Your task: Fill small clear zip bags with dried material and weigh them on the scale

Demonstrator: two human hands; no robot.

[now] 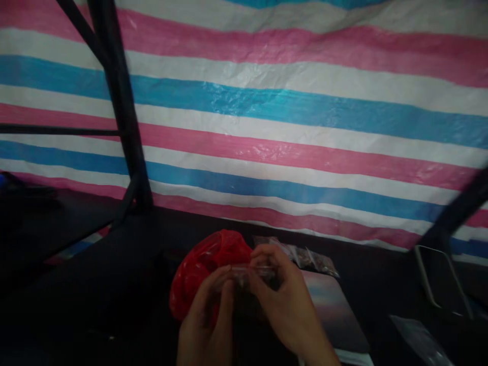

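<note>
A small clear plastic bag (241,275) is stretched between my two hands above the dark tabletop. My left hand (208,317) pinches its left end between thumb and fingers. On the other end, the thumb and fingertips of my right hand (284,297) are closed. The picture is dim and slightly blurred, so what the bag contains cannot be made out. Just behind my left hand bulges a red plastic bag (213,251), partly covered by my fingers. Beyond my right hand lie several small clear packets (318,262) with dark bits in them.
A flat, glossy grey slab (333,305) lies right of my right hand, reflecting the stripes. Farther right are a phone (442,279) and another clear bag (421,341). A black post (122,101) rises at the left before a striped plastic sheet (285,112).
</note>
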